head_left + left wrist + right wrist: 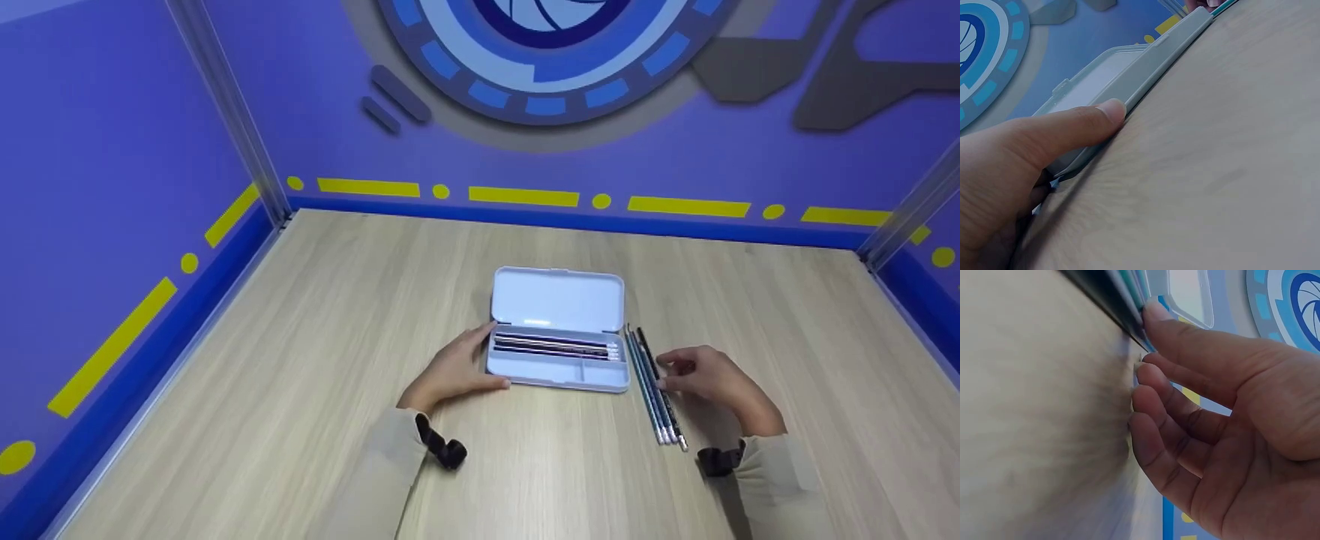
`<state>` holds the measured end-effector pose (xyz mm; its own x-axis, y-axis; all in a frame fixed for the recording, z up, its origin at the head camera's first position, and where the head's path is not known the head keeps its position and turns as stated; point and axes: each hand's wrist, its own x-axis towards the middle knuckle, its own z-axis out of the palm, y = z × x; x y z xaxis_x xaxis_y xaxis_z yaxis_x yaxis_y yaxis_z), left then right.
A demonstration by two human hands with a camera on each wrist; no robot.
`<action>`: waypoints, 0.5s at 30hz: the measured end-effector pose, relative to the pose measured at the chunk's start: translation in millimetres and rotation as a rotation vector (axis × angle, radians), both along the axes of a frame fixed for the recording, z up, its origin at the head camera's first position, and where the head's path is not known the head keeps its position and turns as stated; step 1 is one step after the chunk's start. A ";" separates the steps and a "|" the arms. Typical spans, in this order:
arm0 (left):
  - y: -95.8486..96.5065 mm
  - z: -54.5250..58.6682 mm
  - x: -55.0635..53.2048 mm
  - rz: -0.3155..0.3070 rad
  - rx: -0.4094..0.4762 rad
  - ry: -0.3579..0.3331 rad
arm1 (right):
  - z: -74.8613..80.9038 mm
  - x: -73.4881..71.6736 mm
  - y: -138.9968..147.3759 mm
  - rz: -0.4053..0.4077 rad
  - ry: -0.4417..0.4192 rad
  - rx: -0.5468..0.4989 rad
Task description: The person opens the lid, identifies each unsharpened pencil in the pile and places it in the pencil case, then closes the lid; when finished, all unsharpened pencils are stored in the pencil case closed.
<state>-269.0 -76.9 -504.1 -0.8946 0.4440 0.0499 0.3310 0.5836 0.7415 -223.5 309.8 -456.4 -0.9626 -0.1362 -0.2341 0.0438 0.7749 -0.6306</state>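
A pale pencil case (559, 384) lies with its lid (557, 298) raised, and several dark striped pencils (555, 346) are in its back compartment. My left hand (454, 369) grips the case's left end, thumb on the front edge and fingers toward the hinge side. To the right of the case lie several pencils (649, 390) side by side, teal to black. At the outer black pencil (670, 411), my right hand (712, 379) has its thumb against the side. Its other fingers are loosely bent near the table, partly hidden by the thumb in the right wrist view.
The front of the case has a long compartment (536, 367) and a small one (604, 372) at its right. A wood-grain table (360, 300) runs back to a blue-purple wall (525, 165) with yellow marks. Metal posts (232, 97) stand at the corners.
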 end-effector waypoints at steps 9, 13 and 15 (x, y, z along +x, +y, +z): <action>-0.3 0.5 1.0 0.003 0.011 -0.020 | -0.5 -0.4 3.2 0.003 0.010 -0.019; -0.2 1.1 0.5 0.005 0.005 -0.023 | 1.5 1.3 3.1 -0.017 -0.002 -0.054; 0.1 1.2 0.2 0.001 0.007 -0.020 | 2.6 2.7 2.4 -0.030 -0.013 -0.066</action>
<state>-268.9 -76.8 -502.9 -0.8958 0.4431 0.0358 0.3160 0.5782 0.7522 -220.8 312.1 -453.8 -0.9633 -0.1233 -0.2383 0.0747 0.7299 -0.6795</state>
